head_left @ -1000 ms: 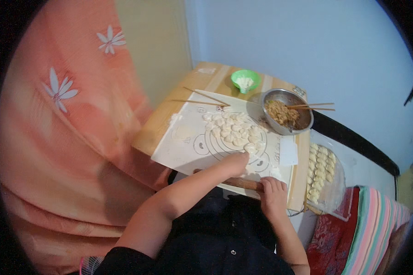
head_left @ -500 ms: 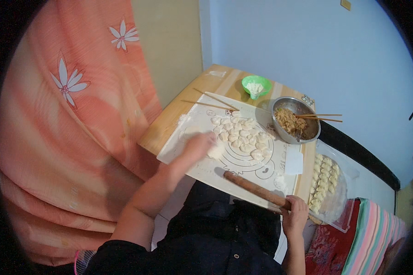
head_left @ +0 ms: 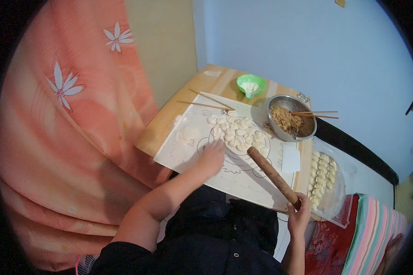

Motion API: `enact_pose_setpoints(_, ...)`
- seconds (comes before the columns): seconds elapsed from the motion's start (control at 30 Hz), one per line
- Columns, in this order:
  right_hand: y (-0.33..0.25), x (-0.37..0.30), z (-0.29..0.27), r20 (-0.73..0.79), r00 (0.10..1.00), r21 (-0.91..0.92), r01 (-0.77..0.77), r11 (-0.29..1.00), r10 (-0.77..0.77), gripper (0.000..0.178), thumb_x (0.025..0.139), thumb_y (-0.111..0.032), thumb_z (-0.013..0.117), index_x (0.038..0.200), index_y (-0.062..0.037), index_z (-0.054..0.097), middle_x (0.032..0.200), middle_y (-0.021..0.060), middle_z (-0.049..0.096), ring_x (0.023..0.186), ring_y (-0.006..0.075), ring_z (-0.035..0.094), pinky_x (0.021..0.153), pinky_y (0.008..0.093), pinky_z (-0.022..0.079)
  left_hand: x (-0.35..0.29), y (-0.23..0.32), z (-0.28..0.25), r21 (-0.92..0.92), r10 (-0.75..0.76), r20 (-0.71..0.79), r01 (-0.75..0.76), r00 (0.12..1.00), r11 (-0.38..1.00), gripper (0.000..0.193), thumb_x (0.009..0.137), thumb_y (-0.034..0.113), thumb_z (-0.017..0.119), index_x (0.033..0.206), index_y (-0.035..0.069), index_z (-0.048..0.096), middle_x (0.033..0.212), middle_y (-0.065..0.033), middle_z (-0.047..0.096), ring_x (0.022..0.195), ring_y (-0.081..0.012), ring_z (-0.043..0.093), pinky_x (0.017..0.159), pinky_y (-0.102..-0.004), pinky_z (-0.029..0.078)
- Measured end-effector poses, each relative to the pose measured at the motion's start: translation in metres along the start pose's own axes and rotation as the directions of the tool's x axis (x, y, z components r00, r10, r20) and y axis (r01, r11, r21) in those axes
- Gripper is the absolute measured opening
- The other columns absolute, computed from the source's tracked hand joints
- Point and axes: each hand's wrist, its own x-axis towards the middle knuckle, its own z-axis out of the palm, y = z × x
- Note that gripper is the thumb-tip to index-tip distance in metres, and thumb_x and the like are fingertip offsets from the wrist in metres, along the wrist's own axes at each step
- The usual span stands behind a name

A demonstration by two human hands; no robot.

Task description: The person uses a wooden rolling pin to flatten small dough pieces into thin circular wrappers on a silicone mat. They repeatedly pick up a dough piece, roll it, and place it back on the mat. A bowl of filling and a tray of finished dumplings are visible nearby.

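Observation:
My right hand point(head_left: 299, 214) grips one end of a brown wooden rolling pin point(head_left: 273, 176); its free end points away and left, over the near part of the white mat point(head_left: 202, 172). My left hand point(head_left: 212, 158) reaches to the near-left edge of a cluster of small floured dough pieces point(head_left: 238, 133). Its fingers point away from me and are smeared, so whether they pinch a piece is hidden. Left of that hand, a thin round dough wrapper point(head_left: 188, 133) lies flat on the mat.
A steel bowl of filling point(head_left: 273, 104) with chopsticks and a green bowl of flour point(head_left: 260, 81) stand at the table's far side. Two more chopsticks point(head_left: 202, 105) lie far left. A clear tray of dumplings point(head_left: 342, 195) sits right of the table, beside a striped cloth point(head_left: 376, 229).
My left hand has come right and slightly nearer, away from the wrapper it was at. The rolling pin has swung, its free end moving right and farther away; my right hand still holds it.

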Motion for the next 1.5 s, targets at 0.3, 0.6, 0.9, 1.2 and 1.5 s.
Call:
enact_pose_setpoints(0.3, -0.012, 0.001, 0.012, 0.069, 0.997, -0.012, 0.040, 0.999, -0.040, 0.039, 0.076, 0.002, 0.072, 0.111, -0.0016, 0.058, 0.102, 0.0148, 0.062, 0.097, 0.0294, 0.061, 0.085, 0.0374, 0.049, -0.076, 0.083, 0.002, -0.089, 0.223, 0.170, -0.211, 0.960, 0.973, 0.074, 0.100, 0.042, 0.043, 0.150, -0.007, 0.019, 0.158, -0.0233, 0.019, 0.149, -0.0335, 0.012, 0.121, -0.0452, 0.010)
enact_pose_setpoints(0.6, 0.007, 0.001, 0.025, 0.057, 0.991, 0.142, -0.132, 0.981, 0.125, 0.035, 0.077, -0.005, 0.074, 0.110, -0.0023, 0.060, 0.100, 0.0176, 0.064, 0.093, 0.0363, 0.061, 0.084, 0.0420, 0.049, -0.035, 0.027, 0.003, -0.298, 0.521, -0.055, -0.512, 0.852, 0.806, 0.047, 0.086, 0.000, 0.050, 0.133, 0.003, 0.053, 0.148, -0.0137, 0.043, 0.132, -0.0318, 0.043, 0.109, -0.0391, 0.036)
enact_pose_setpoints(0.9, -0.025, 0.013, 0.022, 0.130, 0.984, -0.118, 0.138, 0.983, -0.122, 0.035, 0.075, -0.002, 0.073, 0.107, -0.0028, 0.058, 0.096, 0.0155, 0.063, 0.089, 0.0331, 0.063, 0.078, 0.0406, 0.050, -0.055, 0.057, -0.017, -0.260, 0.314, -0.282, -0.387, 0.907, 0.885, 0.042, 0.083, 0.012, 0.063, 0.124, 0.006, 0.060, 0.121, -0.0116, 0.057, 0.114, -0.0334, 0.052, 0.100, -0.0475, 0.039)
enact_pose_setpoints(1.2, -0.048, 0.021, 0.074, 0.376, 0.828, -0.252, 0.524, 0.814, -0.416, 0.055, 0.079, -0.019, 0.073, 0.128, -0.0049, 0.051, 0.141, 0.0136, 0.049, 0.134, 0.0315, 0.043, 0.108, 0.0499, 0.034, -0.047, 0.004, -0.023, -0.033, 0.154, -0.024, -0.155, 0.988, 0.987, 0.054, 0.095, 0.037, 0.053, 0.140, 0.007, 0.049, 0.149, -0.0112, 0.043, 0.141, -0.0307, 0.034, 0.116, -0.0517, 0.022)
enact_pose_setpoints(1.5, -0.025, 0.103, 0.115, 0.446, 0.828, -0.349, 0.511, 0.785, -0.340, 0.070, 0.094, -0.048, 0.051, 0.144, -0.0008, 0.040, 0.153, 0.0162, 0.036, 0.144, 0.0342, 0.029, 0.116, 0.0514, 0.024, -0.006, 0.005, -0.010, 0.054, -0.025, -0.135, 0.032, 0.991, 0.998, 0.062, 0.096, 0.041, 0.050, 0.144, 0.002, 0.042, 0.154, -0.0158, 0.034, 0.145, -0.0294, 0.027, 0.117, -0.0513, 0.020)
